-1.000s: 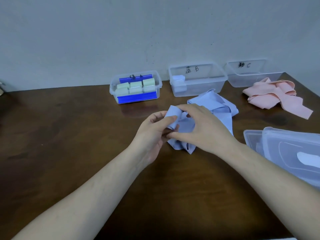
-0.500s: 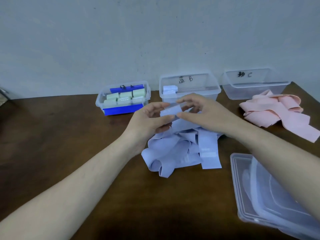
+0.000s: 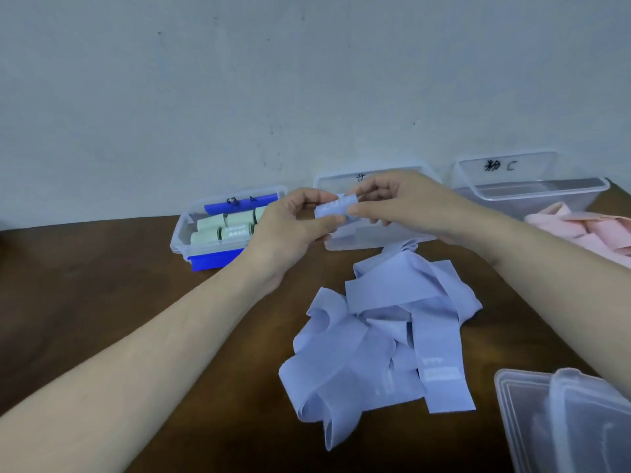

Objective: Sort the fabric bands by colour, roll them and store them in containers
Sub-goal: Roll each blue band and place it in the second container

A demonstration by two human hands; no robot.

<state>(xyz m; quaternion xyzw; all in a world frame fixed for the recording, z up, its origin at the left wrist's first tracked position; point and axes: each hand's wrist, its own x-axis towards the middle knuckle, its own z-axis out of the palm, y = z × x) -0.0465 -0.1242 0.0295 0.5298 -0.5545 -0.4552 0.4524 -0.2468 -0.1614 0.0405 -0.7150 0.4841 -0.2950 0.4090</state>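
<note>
Lavender fabric, a small rolled band (image 3: pixel 336 208), is pinched between the left hand (image 3: pixel 290 230) and the right hand (image 3: pixel 403 203), each grip curled round one end, right above the middle clear container (image 3: pixel 375 238). Nearer the viewer than that container, loose lavender bands (image 3: pixel 382 339) lie heaped on the brown desk (image 3: pixel 102 268); to its left stands a box of green rolls (image 3: pixel 222 227), to its right a container marked C (image 3: pixel 532 186) and pink bands (image 3: pixel 587 230).

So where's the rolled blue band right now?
In the head view, the rolled blue band is pinched between left hand and right hand, above the middle clear container.
</note>
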